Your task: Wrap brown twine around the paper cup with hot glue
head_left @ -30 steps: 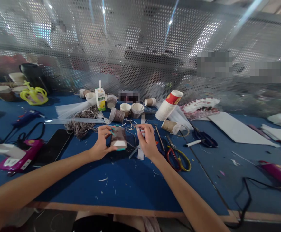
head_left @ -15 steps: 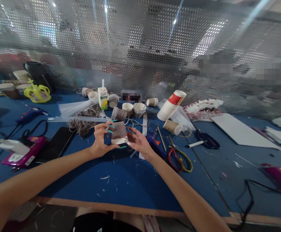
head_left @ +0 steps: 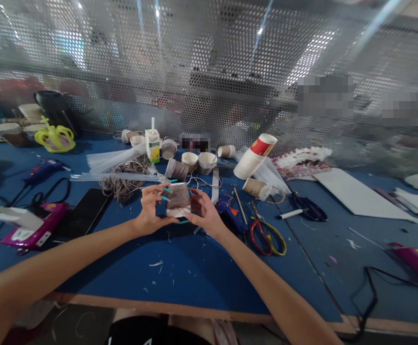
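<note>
Brown yarn [head_left: 178,195] needs light, even pressure: L hand [head_left: 149,212] grips cup [head_left: 178,212] at 9 o'clock, R hand [head_left: 209,218] at approx. 4, so rows don't slip.

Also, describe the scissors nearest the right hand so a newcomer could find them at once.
On the blue table, find the person's right hand, then look right, just past the blue glue gun. The scissors lie there, handles toward the near edge. One handle loop is red and the other yellow, unlike the dark blue-handled pair farther right.
</note>
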Demonstrator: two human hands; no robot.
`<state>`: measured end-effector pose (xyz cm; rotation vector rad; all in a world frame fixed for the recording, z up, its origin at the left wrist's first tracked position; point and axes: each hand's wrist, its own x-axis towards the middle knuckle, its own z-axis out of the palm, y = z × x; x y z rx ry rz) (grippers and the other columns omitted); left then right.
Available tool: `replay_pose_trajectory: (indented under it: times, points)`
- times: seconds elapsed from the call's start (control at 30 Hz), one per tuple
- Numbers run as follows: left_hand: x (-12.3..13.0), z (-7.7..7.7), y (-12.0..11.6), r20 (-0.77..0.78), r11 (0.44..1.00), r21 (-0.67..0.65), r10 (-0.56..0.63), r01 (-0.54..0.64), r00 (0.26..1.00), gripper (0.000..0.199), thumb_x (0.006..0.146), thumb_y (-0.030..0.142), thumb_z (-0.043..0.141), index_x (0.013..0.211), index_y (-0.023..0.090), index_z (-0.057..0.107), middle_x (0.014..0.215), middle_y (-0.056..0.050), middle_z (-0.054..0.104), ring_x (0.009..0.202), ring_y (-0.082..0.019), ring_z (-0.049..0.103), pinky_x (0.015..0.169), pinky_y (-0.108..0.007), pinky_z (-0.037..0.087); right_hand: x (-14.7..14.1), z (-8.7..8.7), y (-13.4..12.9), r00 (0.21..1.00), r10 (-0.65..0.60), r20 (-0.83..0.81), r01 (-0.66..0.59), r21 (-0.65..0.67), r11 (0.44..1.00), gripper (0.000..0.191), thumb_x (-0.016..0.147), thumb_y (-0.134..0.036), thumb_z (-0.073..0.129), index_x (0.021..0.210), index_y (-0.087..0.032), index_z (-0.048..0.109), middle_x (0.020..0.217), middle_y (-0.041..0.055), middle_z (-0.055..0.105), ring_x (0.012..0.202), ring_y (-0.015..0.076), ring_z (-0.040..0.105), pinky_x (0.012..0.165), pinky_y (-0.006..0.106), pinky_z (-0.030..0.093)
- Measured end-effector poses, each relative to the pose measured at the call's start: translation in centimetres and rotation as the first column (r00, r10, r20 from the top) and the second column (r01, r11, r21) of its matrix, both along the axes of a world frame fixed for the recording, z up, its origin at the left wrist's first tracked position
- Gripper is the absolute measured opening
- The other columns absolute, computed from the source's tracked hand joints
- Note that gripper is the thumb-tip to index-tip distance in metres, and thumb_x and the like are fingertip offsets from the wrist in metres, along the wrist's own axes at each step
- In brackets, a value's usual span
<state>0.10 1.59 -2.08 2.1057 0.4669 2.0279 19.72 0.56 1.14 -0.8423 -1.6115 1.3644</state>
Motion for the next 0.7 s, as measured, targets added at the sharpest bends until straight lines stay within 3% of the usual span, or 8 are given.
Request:
replay_pose_trajectory:
  times: [0.43,0.7]
  points:
    - [-0.05,-0.08,0.12,0.001,1.0,0.005,0.001,-0.001,1.0,0.07,0.064,0.038,0.082,0.119,0.031,0.04,0.114,-0.003,0.037,0.119,-0.03,0.056,0.096,-0.057,0.051,-0.46,0.22,-0.24,0.998,-0.053,0.022,0.053,0.009,0.999,0.075,0.063,-0.047,0.079,0.124,-0.026,0.041,0.122,0.0106,0.059,0.113,0.0266,0.059,0.105,0.051,0.041]
    - [-0.15,-0.19,0.07,-0.02,1.0,-0.001,0.027,-0.027,0.999,0.067,0.061,0.035,0.085,0.114,0.026,0.045,0.113,-0.003,0.04,0.117,-0.031,0.057,0.092,-0.054,0.054,-0.5,0.07,-0.52,0.997,-0.061,0.05,0.058,0.06,0.996,0.077,0.064,-0.043,0.079,0.127,-0.025,0.037,0.125,0.0123,0.056,0.118,0.0278,0.055,0.105,0.051,0.041]
